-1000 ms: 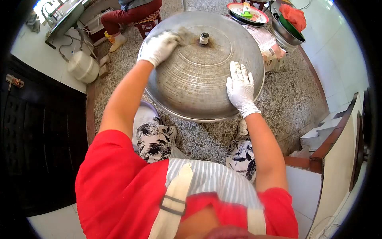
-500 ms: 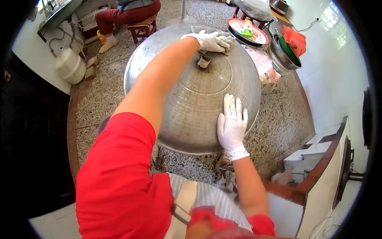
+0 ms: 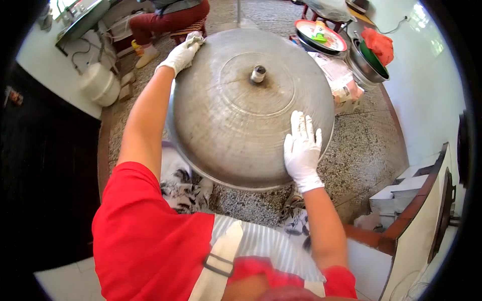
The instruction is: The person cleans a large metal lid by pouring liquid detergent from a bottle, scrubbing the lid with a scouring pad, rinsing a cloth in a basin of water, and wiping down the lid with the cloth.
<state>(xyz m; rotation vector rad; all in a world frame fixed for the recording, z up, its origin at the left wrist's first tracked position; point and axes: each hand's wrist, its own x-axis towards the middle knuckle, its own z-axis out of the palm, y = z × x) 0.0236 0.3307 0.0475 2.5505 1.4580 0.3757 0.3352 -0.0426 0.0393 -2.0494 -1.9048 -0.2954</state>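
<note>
A big domed metal lid (image 3: 226,135) fills the middle of the view, scuffed and grey, with ring marks on its top. From its centre sticks up a short knob (image 3: 258,74) with a whitish wrapping and a dark tip. My left hand (image 3: 179,56), in a white glove, is closed on a greyish, crumpled cloth (image 3: 195,37) at the lid's far left rim. My right hand (image 3: 303,153), also gloved in white, lies flat on the lid's right side, fingers stretched out and holding nothing.
A seated person (image 3: 173,17) is at the back left, near a white plastic tank (image 3: 99,85). Stacked trays (image 3: 324,36) and a metal basin (image 3: 365,65) with a red bag (image 3: 377,46) stand at the back right. A brown-edged counter (image 3: 416,200) is at right.
My left hand has swept the cloth from behind the knob leftward to the lid's far left rim. My right hand still rests on the lid. The view has shifted slightly.
</note>
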